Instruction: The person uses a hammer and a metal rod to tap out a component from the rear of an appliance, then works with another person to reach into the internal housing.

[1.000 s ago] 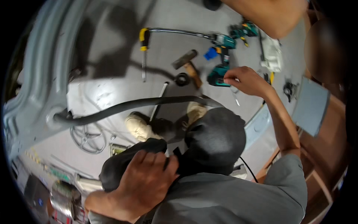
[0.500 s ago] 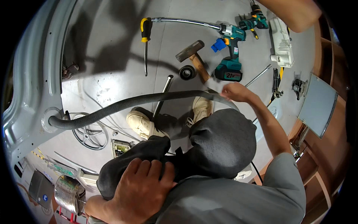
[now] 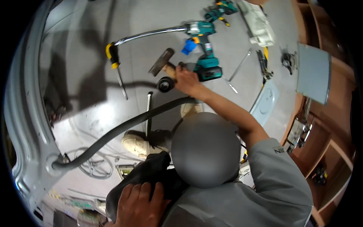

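My right hand (image 3: 187,80) reaches over the floor ahead, its fingers bent round the wooden handle of a hammer (image 3: 162,61) whose head lies to the left. Part of the handle is hidden under the hand. Close beside it is a black ring-shaped part (image 3: 165,84). My left hand (image 3: 140,206) lies on my dark-trousered leg with fingers stretched out, holding nothing. A grey corrugated hose (image 3: 124,126) runs from the metal panel (image 3: 28,151) at the left toward my right forearm, and its far end is hidden.
A teal impact wrench (image 3: 208,53) with a long chrome extension lies beyond my right hand. A yellow-black screwdriver (image 3: 115,64) is at the left, a metal bar (image 3: 149,113) by my foot. A teal drill (image 3: 221,11) lies farther off. Wooden shelving (image 3: 329,125) borders the right.
My right hand has left the hose end and moved forward and left to the hammer handle. The hose now sags lower at its right end. The view has shifted; my left hand still rests on my leg.
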